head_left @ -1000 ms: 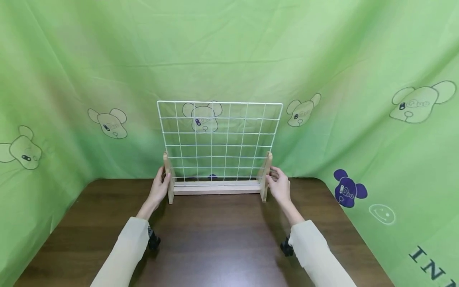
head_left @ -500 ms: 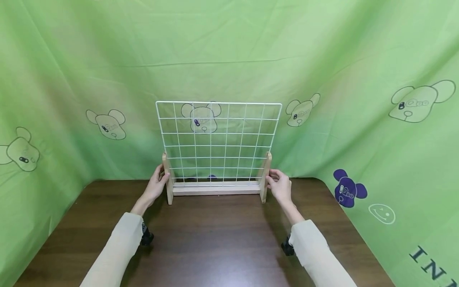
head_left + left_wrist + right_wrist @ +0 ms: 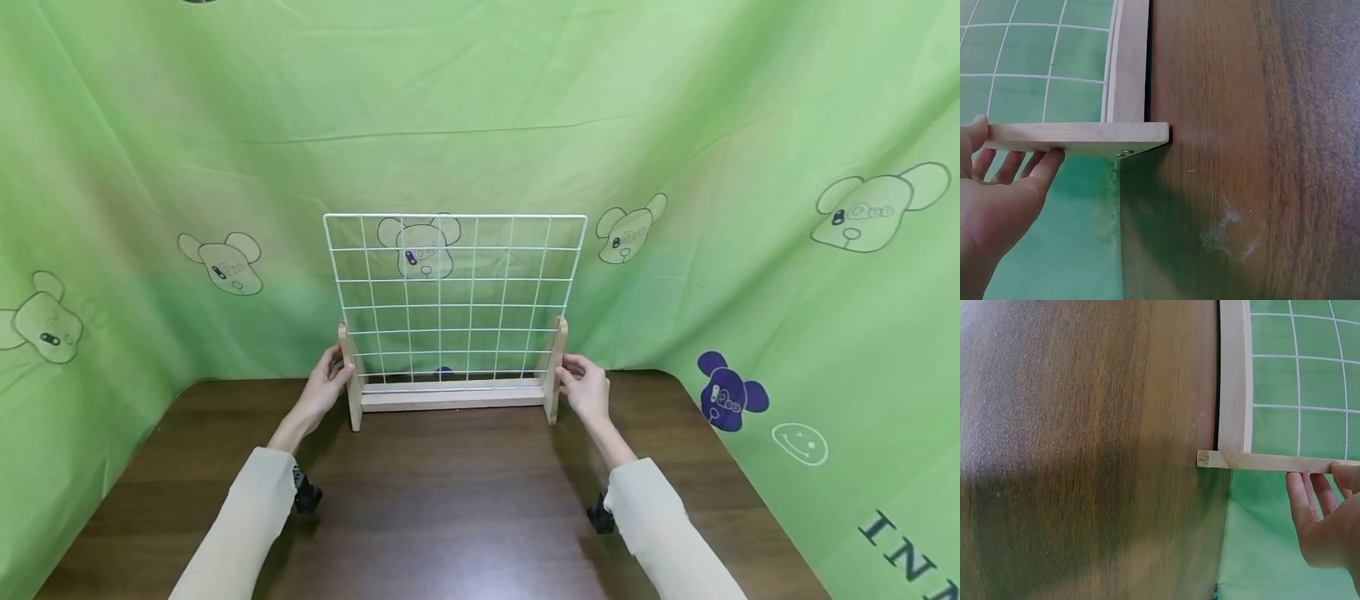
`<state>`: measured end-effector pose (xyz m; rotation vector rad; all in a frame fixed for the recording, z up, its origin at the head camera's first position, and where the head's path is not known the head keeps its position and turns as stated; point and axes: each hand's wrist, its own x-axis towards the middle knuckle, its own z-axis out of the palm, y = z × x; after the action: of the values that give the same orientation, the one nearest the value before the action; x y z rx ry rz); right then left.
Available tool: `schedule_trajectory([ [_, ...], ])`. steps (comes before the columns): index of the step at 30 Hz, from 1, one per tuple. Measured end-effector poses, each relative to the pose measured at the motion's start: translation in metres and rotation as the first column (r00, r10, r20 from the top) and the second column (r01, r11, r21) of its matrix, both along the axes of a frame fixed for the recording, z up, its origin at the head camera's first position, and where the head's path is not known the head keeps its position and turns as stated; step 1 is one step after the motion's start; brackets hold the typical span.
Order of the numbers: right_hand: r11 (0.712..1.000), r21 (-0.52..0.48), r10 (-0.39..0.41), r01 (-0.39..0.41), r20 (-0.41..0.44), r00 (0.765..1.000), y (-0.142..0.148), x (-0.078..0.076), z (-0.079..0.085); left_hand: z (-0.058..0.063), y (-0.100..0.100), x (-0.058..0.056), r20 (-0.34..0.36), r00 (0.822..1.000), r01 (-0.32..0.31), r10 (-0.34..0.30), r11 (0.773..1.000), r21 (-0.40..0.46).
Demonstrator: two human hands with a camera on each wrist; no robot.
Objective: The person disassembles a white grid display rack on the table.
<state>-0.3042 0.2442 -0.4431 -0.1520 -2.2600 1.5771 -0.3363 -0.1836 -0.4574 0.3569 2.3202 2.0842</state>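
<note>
A white wire grid rack (image 3: pixel 455 305) stands upright on a wooden base bar (image 3: pixel 453 400) between two light wooden side legs. My left hand (image 3: pixel 321 388) holds the left leg (image 3: pixel 350 379) from its outer side. In the left wrist view, several fingertips (image 3: pixel 1054 156) touch that leg's outer face and one digit reaches over its edge. On the opposite side, my right hand (image 3: pixel 587 392) grips the right leg (image 3: pixel 555 375), with fingers along the outer face in the right wrist view and the thumb (image 3: pixel 1342 472) at the edge. Some fingers are partly hidden behind the legs.
The rack stands near the back edge of a dark brown wooden table (image 3: pixel 457 500). Behind and beside it hangs a green cloth (image 3: pixel 480 100) printed with bear heads. A whitish scuff (image 3: pixel 1229 231) marks the tabletop near the left leg.
My left forearm and wrist have swung slightly left while the hand stays at the left leg. The right hand keeps its place. The head view has shifted slightly; the rack stays put.
</note>
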Motion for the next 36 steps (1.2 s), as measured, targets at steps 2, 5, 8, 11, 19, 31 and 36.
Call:
schedule_trajectory([
  [2,1.000,0.000,0.000,0.000,-0.007,1.000,0.000,-0.001,-0.001,0.000,-0.001,0.000,0.000,1.000,0.006,-0.006,1.000,0.004],
  [5,1.000,-0.010,-0.005,0.005,-0.016,1.000,0.000,-0.002,-0.002,0.001,-0.002,0.001,-0.013,1.000,0.026,-0.025,0.999,0.025],
  [8,1.000,-0.004,-0.009,0.009,-0.011,1.000,0.001,-0.003,-0.005,0.001,-0.002,0.004,-0.024,0.999,0.027,-0.026,0.999,0.047],
  [11,1.000,-0.013,-0.021,0.021,0.017,1.000,0.001,-0.001,-0.007,0.001,-0.002,0.008,-0.015,1.000,0.027,-0.026,0.998,0.061],
  [19,0.999,-0.038,0.003,-0.001,0.045,0.999,0.000,-0.002,-0.006,0.001,-0.011,0.016,0.032,0.999,0.018,-0.020,0.998,0.065],
  [31,0.965,-0.188,0.211,-0.184,0.138,0.968,0.013,-0.005,0.011,0.004,-0.022,0.023,-0.012,1.000,-0.009,0.009,0.999,0.044],
  [36,0.949,-0.258,0.232,-0.180,0.186,0.955,0.015,-0.009,0.023,0.008,-0.019,0.023,-0.016,0.999,-0.032,0.033,0.997,0.073],
])
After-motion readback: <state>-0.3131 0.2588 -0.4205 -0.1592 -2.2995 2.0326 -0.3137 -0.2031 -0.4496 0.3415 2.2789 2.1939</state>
